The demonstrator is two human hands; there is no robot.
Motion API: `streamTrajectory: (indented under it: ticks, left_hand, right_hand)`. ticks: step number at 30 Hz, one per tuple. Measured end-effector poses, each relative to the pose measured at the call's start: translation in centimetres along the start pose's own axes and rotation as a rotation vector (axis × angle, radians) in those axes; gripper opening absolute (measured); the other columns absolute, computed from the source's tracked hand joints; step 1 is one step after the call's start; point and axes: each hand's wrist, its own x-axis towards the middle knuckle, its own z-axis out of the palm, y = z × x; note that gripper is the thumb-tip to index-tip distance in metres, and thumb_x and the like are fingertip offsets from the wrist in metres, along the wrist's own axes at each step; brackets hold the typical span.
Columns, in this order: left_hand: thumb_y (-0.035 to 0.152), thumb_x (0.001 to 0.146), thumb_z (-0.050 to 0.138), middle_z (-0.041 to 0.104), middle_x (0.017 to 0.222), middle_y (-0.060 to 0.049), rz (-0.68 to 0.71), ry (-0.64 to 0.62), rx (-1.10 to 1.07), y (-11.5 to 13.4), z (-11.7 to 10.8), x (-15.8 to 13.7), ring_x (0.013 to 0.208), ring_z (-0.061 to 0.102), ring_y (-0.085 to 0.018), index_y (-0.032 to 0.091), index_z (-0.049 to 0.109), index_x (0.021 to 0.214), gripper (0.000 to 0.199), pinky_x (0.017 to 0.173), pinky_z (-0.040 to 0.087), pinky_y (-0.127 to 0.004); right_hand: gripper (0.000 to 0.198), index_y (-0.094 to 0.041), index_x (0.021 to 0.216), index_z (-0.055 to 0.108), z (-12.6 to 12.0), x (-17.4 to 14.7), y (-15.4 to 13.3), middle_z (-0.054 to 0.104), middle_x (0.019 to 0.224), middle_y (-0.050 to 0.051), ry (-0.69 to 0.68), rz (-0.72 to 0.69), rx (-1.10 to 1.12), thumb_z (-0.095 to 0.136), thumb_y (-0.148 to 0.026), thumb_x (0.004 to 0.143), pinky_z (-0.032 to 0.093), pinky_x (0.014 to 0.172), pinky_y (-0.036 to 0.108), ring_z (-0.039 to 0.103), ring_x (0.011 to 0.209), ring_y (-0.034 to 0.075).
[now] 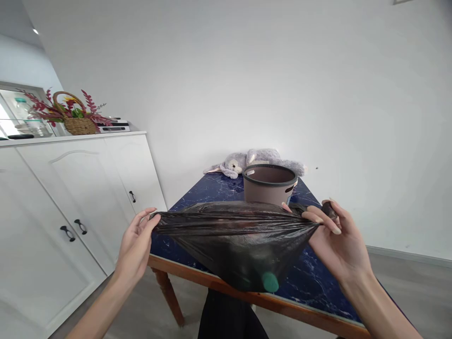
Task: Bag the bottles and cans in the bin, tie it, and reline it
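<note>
While both hands, left [136, 235] and right [334, 233], pinch the stretched black bag [236, 245] before the bin [269, 183], thin film could tear or slip, dropping its contents.

The stretched black plastic bag [233, 245] hides most of its contents; only a green round cap [270, 282] shows dimly through. It also covers the brown plastic bucket's [270, 183] base. The blue marbled worktop [212, 188] runs off the bottom right edge.

One black bag [233, 245], one bin [270, 184], one soft toy [247, 161], one basket [78, 123], two hands.
</note>
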Motion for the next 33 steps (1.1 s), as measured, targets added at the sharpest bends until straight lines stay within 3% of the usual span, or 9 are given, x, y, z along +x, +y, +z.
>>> streamTrajectory:
  ticks: [2,5,8,11,15,19,25,30,33]
  left_hand:
    - [0.038,0.072,0.093,0.074,0.111,-0.003,0.024,-0.013,-0.100,0.1,0.8,-0.2,0.116,0.066,-0.023,0.026,0.071,0.104,0.040,0.081,0.055,-0.022]
    - [0.028,0.076,0.088,0.073,0.091,-0.001,-0.036,-0.072,-0.337,0.6,2.5,-0.2,0.097,0.071,-0.023,0.025,0.063,0.096,0.032,0.083,0.058,-0.029]
    - [0.021,0.075,0.081,0.055,0.067,0.006,-0.122,-0.138,-0.467,0.8,4.1,-0.1,0.062,0.059,-0.013,0.024,0.058,0.089,0.027,0.066,0.055,-0.025]
    - [0.021,0.073,0.074,0.046,0.072,0.006,-0.057,-0.287,-0.456,0.6,5.1,-0.5,0.051,0.035,-0.007,0.022,0.057,0.086,0.021,0.048,0.039,-0.021]
    - [0.030,0.078,0.070,0.055,0.092,-0.001,0.334,-0.509,-0.006,0.6,5.6,-2.4,0.069,0.049,-0.013,0.024,0.064,0.098,0.021,0.059,0.043,-0.025]
    - [0.041,0.080,0.082,0.060,0.109,-0.005,0.709,-0.708,0.523,1.1,7.6,-4.7,0.094,0.060,-0.022,0.028,0.064,0.123,0.048,0.080,0.050,-0.032]
    - [0.077,0.061,0.088,0.066,0.124,-0.010,0.692,-0.846,0.616,0.1,13.2,-6.5,0.108,0.067,-0.033,0.028,0.042,0.154,0.114,0.091,0.054,-0.041]
    - [0.064,0.091,0.070,0.072,0.087,-0.004,0.620,-0.966,0.514,-1.8,15.9,-6.1,0.079,0.067,-0.023,0.022,0.070,0.098,0.043,0.072,0.051,-0.032]
    - [0.054,0.101,0.059,0.070,0.080,-0.002,0.646,-0.963,0.427,-2.1,16.2,-5.7,0.073,0.065,-0.019,0.020,0.068,0.080,0.041,0.071,0.050,-0.030]
  right_hand:
    - [0.034,-0.029,0.070,0.055,0.2,0.0,0.3,0.026,0.052,-0.012,-0.032,0.010,-0.048,0.073,-0.037,0.097,0.059,0.098,0.044,0.029,0.044,0.009]
    - [0.036,-0.028,0.073,0.051,0.2,0.1,0.7,0.022,0.057,-0.011,-0.070,0.028,-0.193,0.069,-0.044,0.100,0.055,0.063,0.031,0.011,0.045,0.010]
    - [0.035,-0.028,0.078,0.052,0.1,0.1,1.0,0.024,0.062,-0.009,-0.119,-0.026,-0.446,0.069,-0.050,0.099,0.029,0.045,0.025,0.016,0.050,0.012]
    - [0.032,-0.028,0.085,0.057,0.0,-0.2,1.2,0.032,0.066,-0.006,-0.178,-0.135,-0.783,0.065,-0.055,0.100,0.023,0.050,0.028,0.026,0.056,0.013]
    - [0.034,-0.027,0.087,0.060,0.8,-0.7,1.4,0.040,0.068,-0.004,-0.213,-0.222,-1.044,0.061,-0.057,0.101,0.028,0.056,0.031,0.033,0.062,0.015]
    - [0.035,-0.026,0.087,0.059,2.4,-0.2,2.1,0.046,0.070,-0.004,-0.266,-0.199,-1.034,0.062,-0.058,0.101,0.029,0.057,0.030,0.035,0.063,0.014]
    - [0.032,-0.027,0.092,0.059,5.4,0.9,3.3,0.046,0.070,-0.005,-0.386,-0.077,-0.895,0.062,-0.057,0.101,0.031,0.053,0.027,0.036,0.059,0.012]
    - [0.034,-0.028,0.088,0.055,7.0,0.7,3.1,0.036,0.063,-0.008,-0.428,0.004,-0.860,0.060,-0.059,0.101,0.033,0.051,0.027,0.033,0.054,0.012]
    - [0.034,-0.027,0.086,0.058,6.2,0.4,2.2,0.053,0.070,-0.003,-0.436,-0.007,-0.912,0.060,-0.057,0.102,0.046,0.062,0.029,0.051,0.063,0.015]
